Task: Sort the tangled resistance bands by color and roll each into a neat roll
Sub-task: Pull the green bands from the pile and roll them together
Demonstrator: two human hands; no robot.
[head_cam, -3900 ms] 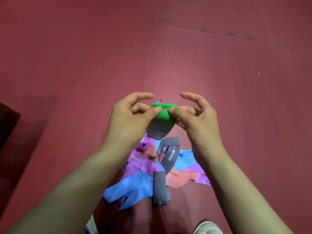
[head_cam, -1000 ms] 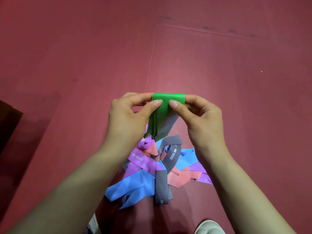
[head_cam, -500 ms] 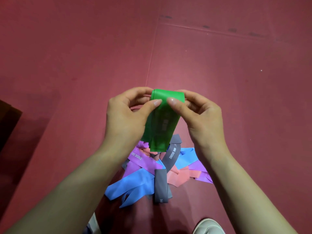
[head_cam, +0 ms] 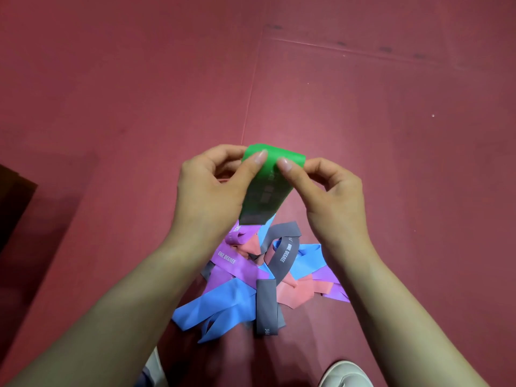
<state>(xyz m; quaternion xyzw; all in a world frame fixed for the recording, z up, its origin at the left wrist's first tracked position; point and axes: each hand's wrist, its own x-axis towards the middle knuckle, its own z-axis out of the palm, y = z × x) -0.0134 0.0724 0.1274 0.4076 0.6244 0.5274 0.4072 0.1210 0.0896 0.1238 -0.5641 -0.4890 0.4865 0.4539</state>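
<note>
The green band (head_cam: 265, 196) is held up above the floor (head_cam: 391, 163), over the far edge of the tangled pile. Its folded top edge is pinched by the left grip (head_cam: 212, 188) between thumb and curled fingers. The same edge is pinched by the right grip (head_cam: 332, 196), with the two thumb tips set close together on the near face. The rest of the band hangs down flat between the wrists, and its lower edge is seen just over the purple band (head_cam: 231, 261). Faint print is seen on the green face, but it cannot be read.

Broad stretches of red floor are seen beyond the hands and to both sides. A seam (head_cam: 251, 93) runs away from the hands and meets a cross seam farther off. A dark object (head_cam: 14, 196) is cut off by the left edge, well apart from the pile. A pale shoe (head_cam: 343, 375) is seen at the bottom edge, near the pile.

"ONE DEGREE" is printed in white on the purple band and on the looped grey band (head_cam: 284, 252). "36" can be read at the near end of the folded grey band (head_cam: 266, 305), which is laid over the blue band (head_cam: 223, 305). A pink band (head_cam: 296, 293) is tangled just beside it.
</note>
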